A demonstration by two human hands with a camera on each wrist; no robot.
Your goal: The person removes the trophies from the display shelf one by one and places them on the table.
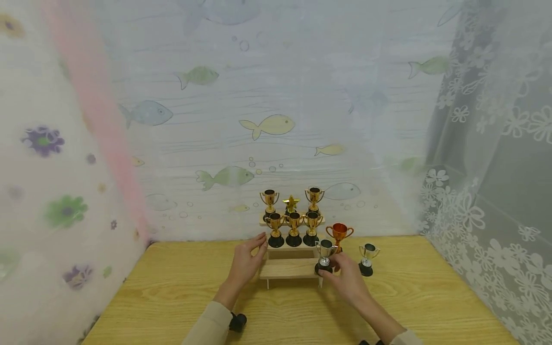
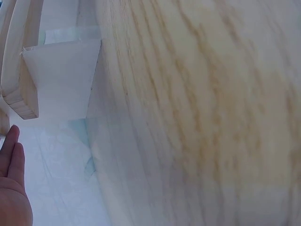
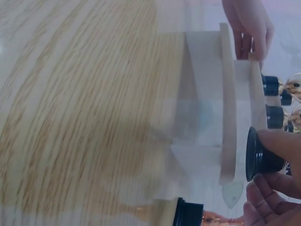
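A small silver trophy cup (image 1: 325, 251) with a black base is pinched by its base between the thumb and fingers of my right hand (image 1: 350, 279). It is at the right end of the lowest step of a wooden tiered stand (image 1: 286, 269). The right wrist view shows the black base (image 3: 263, 157) tilted beside the step's edge; contact with the step is unclear. My left hand (image 1: 245, 263) touches the left end of the middle step, its fingers (image 2: 16, 162) fairly straight. Three gold trophies (image 1: 294, 225) stand on that middle step.
Two gold cups (image 1: 269, 197) and a gold star trophy (image 1: 291, 203) occupy the top step. A bronze trophy (image 1: 339, 232) stands right of the stand, and another silver trophy (image 1: 368, 254) farther right. A fish-patterned curtain (image 1: 276, 96) hangs behind the wooden table (image 1: 181, 287).
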